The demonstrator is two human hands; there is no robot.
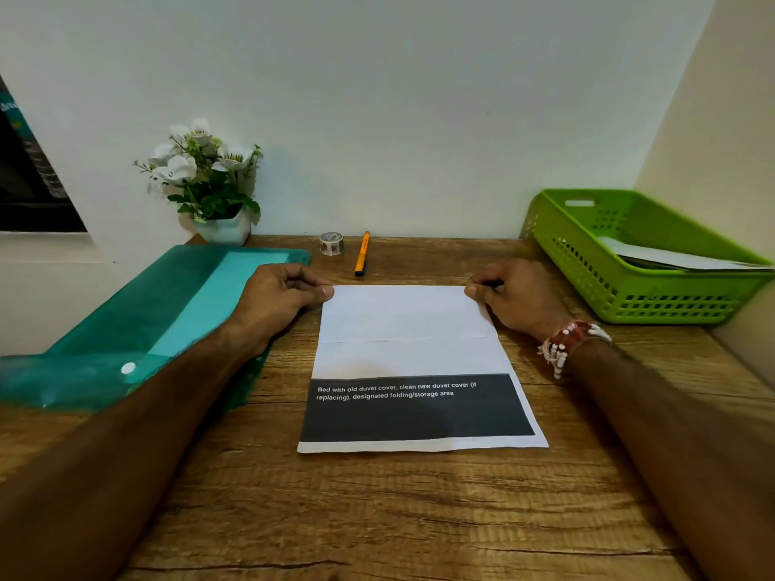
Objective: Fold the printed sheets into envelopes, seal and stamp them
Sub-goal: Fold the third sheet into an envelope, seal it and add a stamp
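A printed sheet (pixel 413 354) lies on the wooden desk (pixel 377 509), its far part folded over toward me, with a dark printed block near its near edge. My left hand (pixel 281 293) pinches the sheet's far left corner with curled fingers. At the far right corner my right hand (pixel 516 297) pinches the paper the same way; a beaded bracelet sits on that wrist. Behind the sheet lie a small roll of patterned tape (pixel 331 243) and an orange pen (pixel 361 254).
A teal plastic folder (pixel 167 320) lies at the left under my left forearm. A green perforated basket (pixel 637 262) holding white papers stands at the right by the wall. A white pot of flowers (pixel 209 182) is at the back left.
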